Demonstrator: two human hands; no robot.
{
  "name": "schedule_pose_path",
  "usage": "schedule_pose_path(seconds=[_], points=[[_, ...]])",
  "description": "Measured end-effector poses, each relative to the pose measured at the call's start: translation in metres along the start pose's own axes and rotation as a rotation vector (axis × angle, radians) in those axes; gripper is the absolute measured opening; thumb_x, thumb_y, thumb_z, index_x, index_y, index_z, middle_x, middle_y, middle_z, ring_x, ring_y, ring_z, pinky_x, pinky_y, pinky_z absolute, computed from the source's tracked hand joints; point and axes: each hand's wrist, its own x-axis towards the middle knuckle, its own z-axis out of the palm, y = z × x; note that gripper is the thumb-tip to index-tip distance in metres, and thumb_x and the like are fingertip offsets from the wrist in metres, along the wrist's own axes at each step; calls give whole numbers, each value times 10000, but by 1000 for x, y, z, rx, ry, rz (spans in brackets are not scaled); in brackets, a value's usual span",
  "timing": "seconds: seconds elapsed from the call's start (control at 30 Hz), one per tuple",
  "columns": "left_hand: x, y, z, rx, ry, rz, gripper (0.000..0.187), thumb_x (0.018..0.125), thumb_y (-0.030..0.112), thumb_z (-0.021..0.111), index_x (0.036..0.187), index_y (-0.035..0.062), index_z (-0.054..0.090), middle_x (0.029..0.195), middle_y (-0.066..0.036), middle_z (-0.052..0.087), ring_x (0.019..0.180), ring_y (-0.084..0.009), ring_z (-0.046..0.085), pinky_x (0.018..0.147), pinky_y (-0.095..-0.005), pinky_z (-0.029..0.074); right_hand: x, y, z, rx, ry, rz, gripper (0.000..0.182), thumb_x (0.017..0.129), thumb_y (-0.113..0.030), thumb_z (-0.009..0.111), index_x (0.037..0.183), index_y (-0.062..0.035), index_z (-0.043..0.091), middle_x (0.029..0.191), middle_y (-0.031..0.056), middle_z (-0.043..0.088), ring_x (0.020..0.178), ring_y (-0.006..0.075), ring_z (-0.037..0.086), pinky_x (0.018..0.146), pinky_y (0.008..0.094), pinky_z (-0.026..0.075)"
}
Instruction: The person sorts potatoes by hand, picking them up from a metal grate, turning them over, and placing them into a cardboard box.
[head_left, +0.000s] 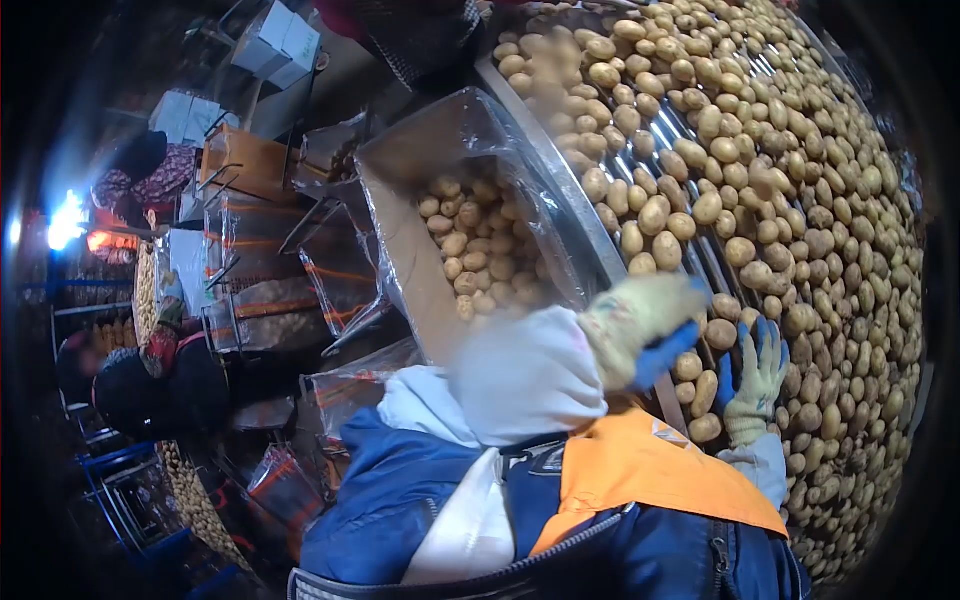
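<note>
Pale yellow gloves with blue fingers and palms cover both hands. My left hand (640, 322) reaches across from the left, over the near edge of a roller table loaded with potatoes (830, 290). It is smeared by motion, and I cannot tell whether its fingers hold anything. My right hand (755, 385) lies open among the potatoes, fingers spread, thumb apart toward the left. Just left of its thumb are a few loose potatoes (704, 392). Bare metal rollers (700, 245) show between the potatoes ahead of both hands.
Left of the table's metal edge (550, 150) stands a plastic-lined cardboard box (405, 255) partly filled with potatoes. Further left are lined crates (265, 240), a co-worker in dark clothing (165, 390) and another person (150, 175). White cartons (278, 45) stand at the upper left.
</note>
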Motion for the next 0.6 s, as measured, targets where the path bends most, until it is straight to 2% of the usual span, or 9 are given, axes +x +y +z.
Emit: schedule_pose_path(seconds=[0.03, 0.13, 0.2, 0.3, 0.33, 0.43, 0.5, 0.57, 0.6], points=[[-2, -9, 9, -98, -76, 25, 327, 886, 48, 691, 1202, 0, 627, 1047, -218, 652, 927, -436, 644, 818, -487, 524, -2, 2, 1, -3, 5, -12, 527, 880, -179, 704, 1399, -118, 635, 1554, 143, 513, 1472, 368, 432, 1206, 569, 301], [-5, -19, 18, -57, -74, 64, 385, 870, 105, 707, 1233, 12, 617, 1145, -206, 627, 1044, -430, 610, 892, -544, 473, -1, 8, 7, -37, 15, -42, 501, 907, -194, 680, 1399, -111, 632, 1541, 146, 532, 1448, 367, 468, 1188, 564, 332], [5, -20, 11, 133, -478, 37, 440, 859, 181, 698, 1262, 25, 617, 1273, -195, 587, 1222, -421, 537, 1026, -594, 397, 3, 4, 6, -75, 5, -36, 518, 914, -201, 672, 1420, -106, 616, 1536, 147, 539, 1430, 370, 492, 1170, 556, 362], [-18, -38, 43, 352, -336, 63, 485, 847, 232, 680, 1283, 31, 618, 1325, -184, 568, 1315, -405, 479, 1117, -609, 333, 1, 8, 7, -90, 9, -68, 541, 913, -201, 674, 1444, -124, 600, 1536, 139, 539, 1424, 356, 499, 1173, 544, 360], [-23, -46, 49, 387, -299, -5, 468, 850, 242, 679, 1264, 26, 638, 1302, -181, 589, 1304, -403, 499, 1158, -589, 326, 0, 8, 7, -95, 2, -70, 541, 913, -201, 674, 1444, -124, 600, 1536, 139, 539, 1424, 356, 499, 1173, 544, 360], [-10, -53, 40, 369, -298, -48, 421, 861, 245, 673, 1220, 26, 665, 1272, -177, 610, 1278, -405, 517, 1159, -586, 331, 5, 7, 8, -112, -44, -63, 603, 902, -184, 675, 1492, -152, 554, 1574, 115, 500, 1442, 335, 479, 1187, 538, 341], [-5, -66, 49, 395, -231, -49, 390, 874, 257, 666, 1187, 24, 680, 1244, -182, 624, 1243, -399, 538, 1163, -575, 327, 16, 3, 8, -103, -180, 32, 757, 788, -140, 762, 1507, -143, 527, 1610, 118, 438, 1474, 358, 417, 1214, 557, 290], [8, -62, 43, 421, -275, -162, 371, 875, 271, 666, 1156, 30, 688, 1249, -182, 623, 1191, -377, 556, 1135, -544, 347, 34, 5, 5, -122, -220, -10, 778, 779, -122, 760, 1517, -150, 514, 1608, 120, 436, 1468, 367, 418, 1212, 554, 294], [-2, -79, 61, 467, -34, -35, 341, 871, 287, 670, 1113, 49, 701, 1206, -170, 624, 1141, -362, 565, 1068, -523, 377, 43, 6, 6, -141, -263, -50, 800, 770, -105, 759, 1526, -156, 502, 1606, 122, 434, 1462, 376, 419, 1211, 551, 299]])
